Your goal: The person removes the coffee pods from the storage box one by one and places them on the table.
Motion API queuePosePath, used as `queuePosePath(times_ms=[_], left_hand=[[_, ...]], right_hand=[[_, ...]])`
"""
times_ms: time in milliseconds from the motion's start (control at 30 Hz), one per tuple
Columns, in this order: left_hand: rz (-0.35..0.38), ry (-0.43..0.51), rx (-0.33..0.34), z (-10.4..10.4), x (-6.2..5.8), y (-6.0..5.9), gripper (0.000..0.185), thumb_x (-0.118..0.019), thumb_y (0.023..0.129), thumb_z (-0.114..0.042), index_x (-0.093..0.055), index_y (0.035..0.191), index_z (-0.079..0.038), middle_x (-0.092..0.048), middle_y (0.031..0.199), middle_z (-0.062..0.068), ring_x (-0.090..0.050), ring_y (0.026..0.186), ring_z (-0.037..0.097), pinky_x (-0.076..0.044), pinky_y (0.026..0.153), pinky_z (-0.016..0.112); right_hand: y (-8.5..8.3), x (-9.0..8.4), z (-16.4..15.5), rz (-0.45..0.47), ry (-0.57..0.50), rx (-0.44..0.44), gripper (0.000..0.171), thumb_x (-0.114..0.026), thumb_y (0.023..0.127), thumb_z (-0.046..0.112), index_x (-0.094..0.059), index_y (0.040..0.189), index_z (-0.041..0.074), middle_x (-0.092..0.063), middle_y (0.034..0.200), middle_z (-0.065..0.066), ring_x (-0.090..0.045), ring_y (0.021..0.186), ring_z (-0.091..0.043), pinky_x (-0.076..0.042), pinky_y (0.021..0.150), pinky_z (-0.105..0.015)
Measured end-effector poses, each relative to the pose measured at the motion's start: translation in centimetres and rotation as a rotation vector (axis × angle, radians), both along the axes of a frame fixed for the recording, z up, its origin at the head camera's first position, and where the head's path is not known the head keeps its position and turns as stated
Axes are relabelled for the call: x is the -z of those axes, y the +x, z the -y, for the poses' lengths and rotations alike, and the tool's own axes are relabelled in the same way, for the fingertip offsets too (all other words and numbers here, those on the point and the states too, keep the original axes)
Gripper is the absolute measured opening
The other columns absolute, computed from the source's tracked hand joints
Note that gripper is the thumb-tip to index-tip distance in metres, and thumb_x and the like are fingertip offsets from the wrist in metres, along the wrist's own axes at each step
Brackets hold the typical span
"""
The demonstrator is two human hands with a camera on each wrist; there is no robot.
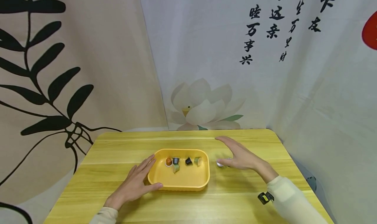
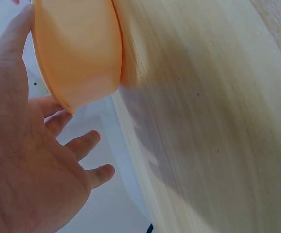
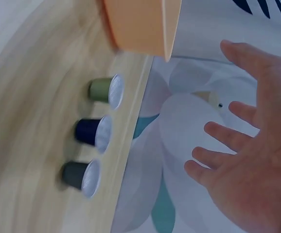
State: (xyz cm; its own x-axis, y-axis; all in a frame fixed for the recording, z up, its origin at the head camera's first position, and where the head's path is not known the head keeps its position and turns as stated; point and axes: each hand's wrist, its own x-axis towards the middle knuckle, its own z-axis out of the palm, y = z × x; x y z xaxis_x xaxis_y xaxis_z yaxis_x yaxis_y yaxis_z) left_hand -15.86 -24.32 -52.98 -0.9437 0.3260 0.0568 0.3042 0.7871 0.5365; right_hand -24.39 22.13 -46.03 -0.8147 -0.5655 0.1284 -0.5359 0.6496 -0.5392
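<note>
A yellow plastic tray point(image 1: 188, 184) lies on the table with several coffee capsules inside, among them an orange one point(image 1: 169, 161), a black one point(image 1: 188, 161) and a green one point(image 1: 175, 168). My left hand point(image 1: 134, 182) rests against the tray's left end, fingers extended and touching the rim. To the tray's right, my right hand point(image 1: 240, 156) is held with thumb and fingers spread, nothing in it. Beneath it stand a green capsule point(image 3: 99, 90), a navy capsule point(image 3: 85, 131) and a dark grey capsule point(image 3: 74, 174) in a row; the head view mostly hides them.
The wooden table point(image 1: 235, 197) has rounded far corners. Behind it hangs a pale cloth backdrop point(image 1: 206, 53) with a lotus, dark leaves and writing. A small black and yellow device point(image 1: 265, 197) sits at my right wrist.
</note>
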Motion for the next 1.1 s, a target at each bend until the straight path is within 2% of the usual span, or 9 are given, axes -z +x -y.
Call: queuePosePath(times_ms=[233,467,633,767,1100], left_hand=[[-0.004,-0.001,-0.003,0.0,0.1,0.0,0.113,-0.077,0.098,-0.072,-0.030,0.180,-0.010,-0.019,0.192,0.005,-0.034,0.171,0.049,-0.015,0.130,0.090],[-0.014,0.002,-0.004,0.0,0.1,-0.1,0.111,-0.079,0.098,-0.068,-0.031,0.179,-0.009,-0.020,0.192,0.005,-0.034,0.171,0.048,-0.015,0.131,0.090],[-0.012,0.006,-0.001,0.1,0.1,0.0,0.113,-0.078,0.098,-0.071,-0.032,0.179,-0.009,-0.021,0.191,0.005,-0.034,0.171,0.048,-0.015,0.131,0.090],[-0.009,0.010,0.000,0.1,0.1,0.0,0.112,-0.078,0.098,-0.071,-0.032,0.179,-0.009,-0.021,0.191,0.005,-0.034,0.171,0.049,-0.015,0.130,0.091],[-0.009,0.014,-0.006,0.0,0.0,0.0,0.112,-0.078,0.098,-0.071,-0.032,0.179,-0.009,-0.021,0.191,0.005,-0.034,0.171,0.049,-0.015,0.130,0.091]], right_hand=[[-0.3,-1.3,3.0,0.004,0.010,-0.080,0.084,-0.082,0.104,0.042,-0.043,0.174,0.016,-0.048,0.178,-0.013,-0.046,0.165,-0.042,-0.043,0.132,-0.070],[-0.8,-1.8,6.1,0.039,0.036,-0.156,0.079,-0.080,0.105,0.045,-0.049,0.171,0.017,-0.050,0.177,-0.009,-0.046,0.166,-0.039,-0.042,0.134,-0.066],[-1.2,-1.8,8.4,0.035,0.066,-0.233,0.075,-0.082,0.104,0.037,-0.051,0.169,0.013,-0.054,0.174,-0.011,-0.050,0.163,-0.039,-0.044,0.133,-0.063],[-1.5,-1.6,10.0,0.043,0.112,-0.277,0.075,-0.082,0.105,0.039,-0.052,0.169,0.013,-0.055,0.174,-0.009,-0.051,0.163,-0.036,-0.045,0.134,-0.060],[-2.0,-0.9,13.3,0.135,0.186,-0.326,0.071,-0.085,0.104,0.034,-0.056,0.166,0.013,-0.057,0.172,-0.005,-0.055,0.160,-0.029,-0.047,0.134,-0.053]])
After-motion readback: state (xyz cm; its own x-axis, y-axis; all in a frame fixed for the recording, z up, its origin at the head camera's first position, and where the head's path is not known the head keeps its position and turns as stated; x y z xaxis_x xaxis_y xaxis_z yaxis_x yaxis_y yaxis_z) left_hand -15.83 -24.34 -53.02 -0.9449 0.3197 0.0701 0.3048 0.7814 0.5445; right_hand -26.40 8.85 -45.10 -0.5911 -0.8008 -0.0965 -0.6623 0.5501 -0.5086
